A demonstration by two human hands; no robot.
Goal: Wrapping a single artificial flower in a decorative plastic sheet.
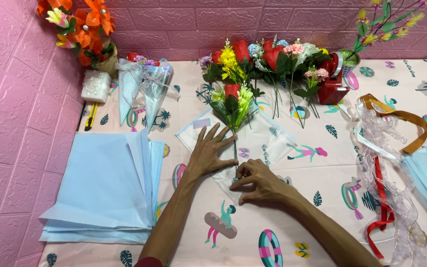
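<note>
Near the centre of the frame we see the left hand [207, 151] lying flat with its fingers spread, pressing down on a clear wrapping sheet [263, 136] that sits diamond-wise on the patterned tablecloth [322, 222]. Just right of it and a little lower, the right hand [259, 180] has its fingertips pinched on the lower edge of that sheet, beside the thin green stem. On the sheet lies a small bouquet [232, 101] of red and yellow artificial flowers, its heads towards the top of the frame and its stem running down between the two hands. The sheet's upper left corner lies near two finished cone-wrapped bouquets [144, 86] at upper left, and its right corner points into open cloth at mid-right. Above it, a row of loose artificial flowers [277, 62] crowds the top centre, touching the bouquet's heads. A stack of light blue tissue sheets [105, 188] fills the lower left, its right edge just beside the left forearm. At the right, tangled ribbons [386, 163] of clear, red and gold run down the frame, well apart from the hands. The widest bare stretch of cloth lies at lower centre, beneath and between the forearms.
</note>
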